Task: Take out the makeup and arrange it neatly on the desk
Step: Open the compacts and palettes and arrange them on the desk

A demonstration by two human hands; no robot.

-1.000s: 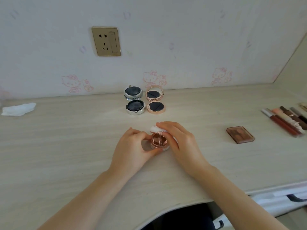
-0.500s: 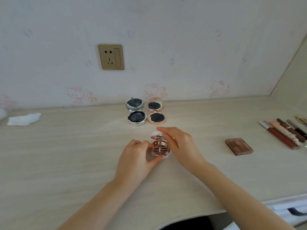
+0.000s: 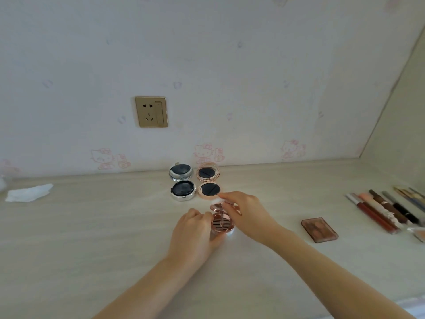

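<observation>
Two compacts, a silver compact (image 3: 182, 184) and a rose-gold compact (image 3: 208, 181), already lay open side by side at the back of the desk (image 3: 92, 226), near the wall; a brown palette (image 3: 319, 229) and a row of lip and pencil sticks (image 3: 386, 209) lay well apart to the right. A third compact (image 3: 222, 223) sat mid-desk just in front of that pair; the left hand (image 3: 195, 231) curled round its base while the right hand (image 3: 246, 211) pinched its raised lid. By my judgement the arranging was well along, with this compact left to open and line up; whether more makeup waited out of view I could not tell.
</observation>
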